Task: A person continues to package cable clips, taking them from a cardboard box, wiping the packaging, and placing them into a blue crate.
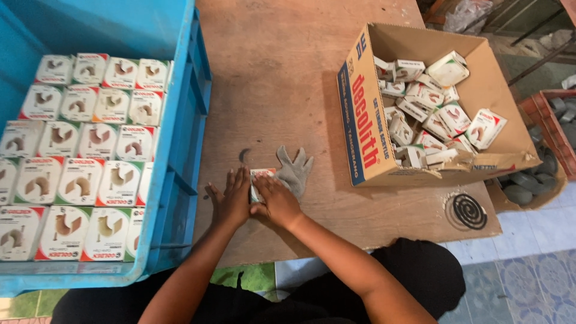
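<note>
Both hands meet over one small white carton (259, 179) lying on the wooden table (282, 78), close to its near edge. My left hand (231, 200) lies flat with spread fingers against the carton's left side. My right hand (276, 201) presses on the carton from the right, fingers curled over it. Most of the carton is hidden under the hands. A grey work glove (294, 171) lies on the table just right of the carton, touching it.
A blue plastic crate (180, 150) at the left holds several neat rows of small white cartons. A brown cardboard box (366, 150) at the right holds several loose cartons. A dark mosquito coil (468, 211) lies near the table's right corner. A red crate (555, 129) stands beyond it.
</note>
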